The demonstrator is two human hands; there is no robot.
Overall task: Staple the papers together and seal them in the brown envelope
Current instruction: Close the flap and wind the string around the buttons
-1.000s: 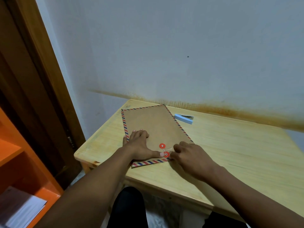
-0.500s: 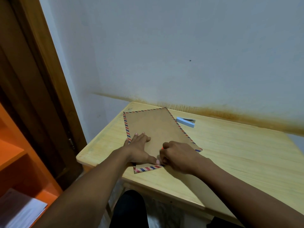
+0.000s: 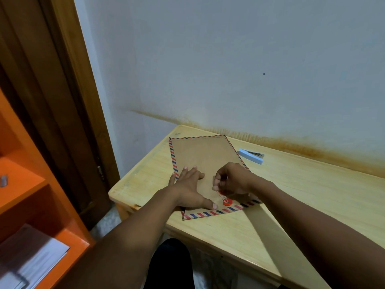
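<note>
1. Left hand (image 3: 188,189) lies flat on the near end of the envelope (image 3: 203,157). Its fingers are straight and spread, and it presses down without holding anything. The thumb tip sits just beside the red disc (image 3: 227,202).
2. Right hand (image 3: 233,180), just beyond that disc, has its fingers curled and pinches the thin string (image 3: 221,195). The string runs taut from the pinch down to the disc. A second disc seems to peek out under this hand, but it is mostly hidden.
3. The envelope lies by the near left corner of the tabletop (image 3: 302,195). Its striped near end is close to the near edge, and its length runs toward the far edge. The papers are not visible, so I cannot tell whether they are inside.
4. The stapler (image 3: 251,156) rests just past the envelope's far right corner, near the far edge and apart from both hands.
5. What could go wrong, as I judge it:
   - The string is thin, so it may slip out of the pinch and go slack.
   - Too hard a pull could tear a disc from the paper.
   - If the left hand eases off, the envelope may slide or the flap may spring up, so the winding fails to hold.
</note>
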